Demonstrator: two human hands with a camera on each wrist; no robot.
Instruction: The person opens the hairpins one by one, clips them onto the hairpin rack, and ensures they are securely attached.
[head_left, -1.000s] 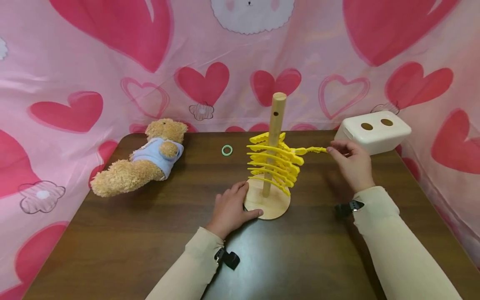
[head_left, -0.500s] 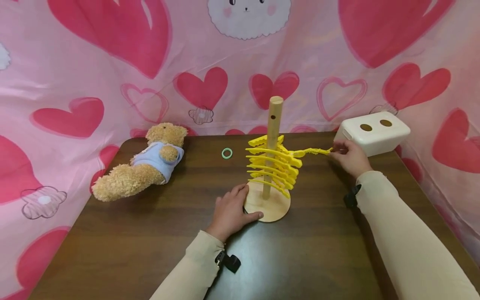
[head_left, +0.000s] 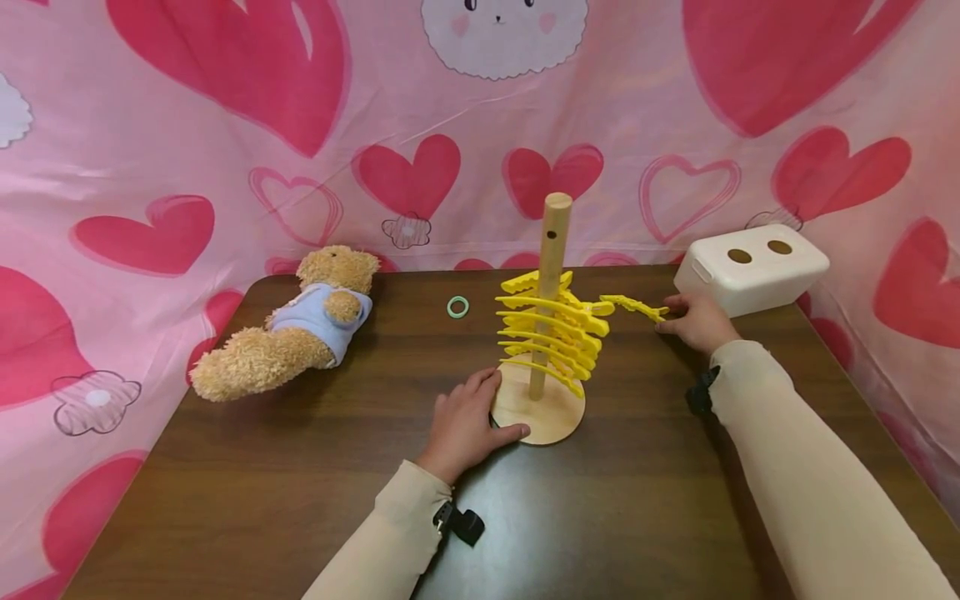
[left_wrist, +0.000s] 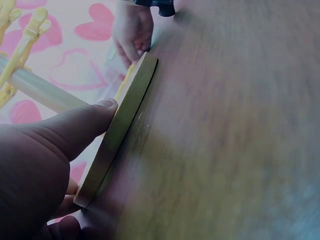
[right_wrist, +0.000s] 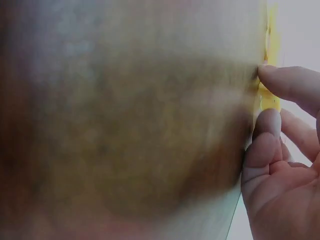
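A wooden stand (head_left: 556, 250) rises from a round base (head_left: 551, 417) at the table's middle, with several yellow clips (head_left: 551, 329) stacked on its post. My left hand (head_left: 463, 423) grips the base's near-left rim; in the left wrist view the thumb (left_wrist: 80, 127) lies against the disc's edge (left_wrist: 127, 115). To the right, my right hand (head_left: 693, 321) rests low on the table and pinches one end of a separate yellow clip (head_left: 634, 307), whose other end points at the stack. In the right wrist view two fingertips (right_wrist: 280, 85) close on the yellow clip (right_wrist: 268, 100).
A white box (head_left: 752, 262) with two round holes stands just behind the right hand. A teddy bear (head_left: 288, 333) in a blue top lies at the left, and a small green ring (head_left: 457, 307) lies behind the stand. The dark table (head_left: 300, 467) is walled by a pink heart curtain.
My right hand has sunk toward the table and drawn the single yellow clip down and slightly right, away from the stack. The left hand has stayed on the base.
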